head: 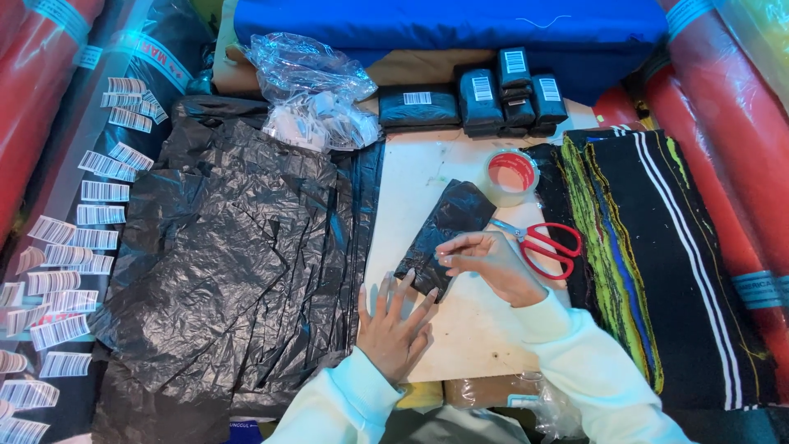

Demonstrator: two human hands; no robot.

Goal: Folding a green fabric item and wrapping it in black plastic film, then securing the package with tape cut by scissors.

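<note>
A black plastic-wrapped parcel (444, 234) lies on the pale cream desk (411, 177). The scissors (544, 244) have red handles; the clear tape roll (509, 177) has a red core. The crinkled bin bags (238, 263) are glossy black. Folded black fabric (657, 255) shows white stripes and yellow-green, blue edges. The sleeves (592, 362) are pale mint.

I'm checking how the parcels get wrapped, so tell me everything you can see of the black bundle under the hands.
The black bundle is a small oblong packet wrapped in crinkled, glossy black plastic film. It lies flat and slanted on the pale board, its upper end near the tape roll. The right hand rests fingertips on its lower right edge; the left hand lies flat at its lower end.
</note>
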